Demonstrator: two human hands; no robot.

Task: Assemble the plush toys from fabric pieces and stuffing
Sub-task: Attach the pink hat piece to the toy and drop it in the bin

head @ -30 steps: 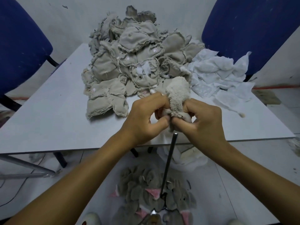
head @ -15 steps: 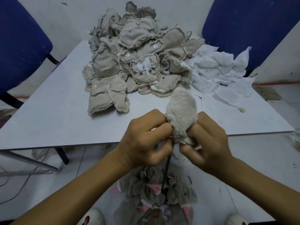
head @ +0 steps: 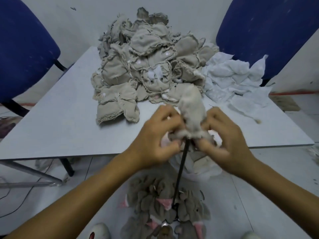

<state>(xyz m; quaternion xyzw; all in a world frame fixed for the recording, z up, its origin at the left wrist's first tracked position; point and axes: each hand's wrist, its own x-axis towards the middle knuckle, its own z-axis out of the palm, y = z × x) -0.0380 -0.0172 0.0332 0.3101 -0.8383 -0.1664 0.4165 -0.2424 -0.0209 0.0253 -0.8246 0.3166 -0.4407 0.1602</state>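
Note:
A fluffy beige plush piece (head: pixel 191 111) stands upright over the top of a thin dark rod (head: pixel 180 173) that rises from the floor. My left hand (head: pixel 157 135) grips its lower left edge with curled fingers. My right hand (head: pixel 222 135) pinches its lower right edge. Both hands are motion-blurred. A big heap of inside-out beige fabric pieces (head: pixel 143 66) lies on the white table (head: pixel 57 118) behind.
White fabric pieces (head: pixel 236 83) lie at the table's right. Finished grey plush pieces with pink ears (head: pixel 165 207) are piled on the floor round the rod's foot. Blue chairs (head: pixel 22 49) stand left and right of the table. Cables run on the floor at left.
The plush piece has slid down over the rod's top, and both hands have shifted along its lower edge, pulling it downward. The piece now looks longer and stretched.

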